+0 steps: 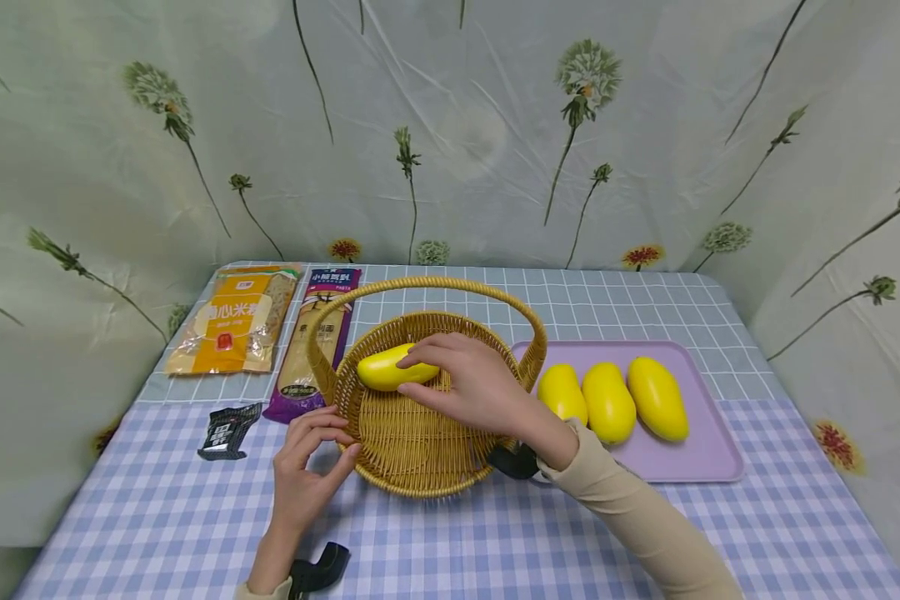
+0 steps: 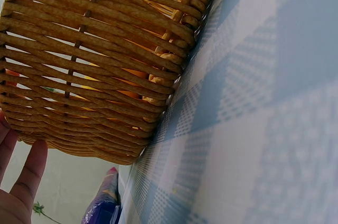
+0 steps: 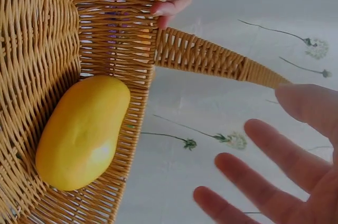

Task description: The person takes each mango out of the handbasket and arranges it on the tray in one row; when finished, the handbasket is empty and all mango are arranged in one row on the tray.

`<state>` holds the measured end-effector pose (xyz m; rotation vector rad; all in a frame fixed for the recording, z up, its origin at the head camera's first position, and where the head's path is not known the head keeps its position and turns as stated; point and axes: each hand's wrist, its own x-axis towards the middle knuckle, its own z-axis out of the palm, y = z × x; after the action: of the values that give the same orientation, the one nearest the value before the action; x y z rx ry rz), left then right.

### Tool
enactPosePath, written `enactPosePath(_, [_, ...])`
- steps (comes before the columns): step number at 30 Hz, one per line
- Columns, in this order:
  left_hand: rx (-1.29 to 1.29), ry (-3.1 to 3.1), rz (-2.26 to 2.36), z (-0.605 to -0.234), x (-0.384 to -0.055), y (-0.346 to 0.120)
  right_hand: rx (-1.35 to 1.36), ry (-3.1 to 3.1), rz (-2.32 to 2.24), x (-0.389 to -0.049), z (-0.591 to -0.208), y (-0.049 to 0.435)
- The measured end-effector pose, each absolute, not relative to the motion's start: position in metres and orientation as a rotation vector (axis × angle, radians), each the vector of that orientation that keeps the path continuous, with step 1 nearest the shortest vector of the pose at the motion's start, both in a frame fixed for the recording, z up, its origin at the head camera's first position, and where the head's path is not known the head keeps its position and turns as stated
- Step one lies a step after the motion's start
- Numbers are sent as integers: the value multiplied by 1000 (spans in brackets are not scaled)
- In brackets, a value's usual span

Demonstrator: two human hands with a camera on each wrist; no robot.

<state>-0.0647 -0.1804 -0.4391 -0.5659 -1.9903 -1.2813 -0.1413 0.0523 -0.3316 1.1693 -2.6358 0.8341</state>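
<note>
A round wicker basket (image 1: 420,450) with a tall arched handle stands in the middle of the table. One yellow mango (image 1: 381,371) lies inside it, toward the back left; the right wrist view shows this mango (image 3: 82,134) against the woven wall. Above the basket is my right hand (image 1: 468,379), its fingers spread and apart from the mango in the right wrist view. My left hand (image 1: 311,458) holds the basket's left rim, with fingertips (image 3: 166,7) over the edge. Several more mangoes (image 1: 609,404) lie on a purple tray (image 1: 701,458) to the right.
Left of the basket lie a purple pasta packet (image 1: 311,342) and an orange-and-clear grain bag (image 1: 232,321). A small black packet (image 1: 228,432) sits nearer the front left. Behind the checked tablecloth (image 1: 457,550) hangs a floral curtain (image 1: 480,150).
</note>
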Motion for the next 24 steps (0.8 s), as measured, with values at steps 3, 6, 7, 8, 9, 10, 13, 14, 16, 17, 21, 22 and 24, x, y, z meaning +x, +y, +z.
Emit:
enactPosePath(3, [-573, -1985, -1280, -439, -65, -180, 1159, -2733, 793, -146, -332, 49])
enactPosePath(6, [-572, -1984, -1277, -438, -65, -180, 1164, -2804, 757, -154, -334, 46])
enactPosePath(7, [-570, -1984, -1277, -438, -65, -180, 1163, -2829, 744, -157, -335, 44])
enactPosePath(8, [-569, -1985, -1277, -438, -65, -180, 1163, -2852, 736, -160, -336, 43])
enactPosePath(9, [-568, -1986, -1276, -438, -65, -180, 1160, -2874, 733, -163, -337, 42])
enactPosePath(10, [-566, -1988, -1275, -438, -65, -180, 1157, -2896, 734, -166, -338, 40])
enactPosePath(13, [-567, -1987, -1273, -438, -65, -180, 1134, -2956, 745, -174, -342, 34])
enactPosePath(14, [-567, -1986, -1274, -438, -65, -180, 1131, -2968, 753, -177, -342, 33])
enactPosePath(16, [-569, -1982, -1275, -439, -65, -180, 1132, -2987, 759, -181, -345, 30])
enactPosePath(17, [-571, -1981, -1277, -438, -65, -180, 1134, -2995, 754, -183, -346, 29])
enactPosePath(21, [-578, -1981, -1273, -437, -65, -180, 1158, -3014, 746, -190, -352, 24])
enactPosePath(22, [-579, -1982, -1271, -437, -64, -180, 1161, -3022, 745, -191, -354, 23])
enactPosePath(24, [-579, -1984, -1267, -436, -64, -180, 1167, -3036, 739, -194, -356, 21])
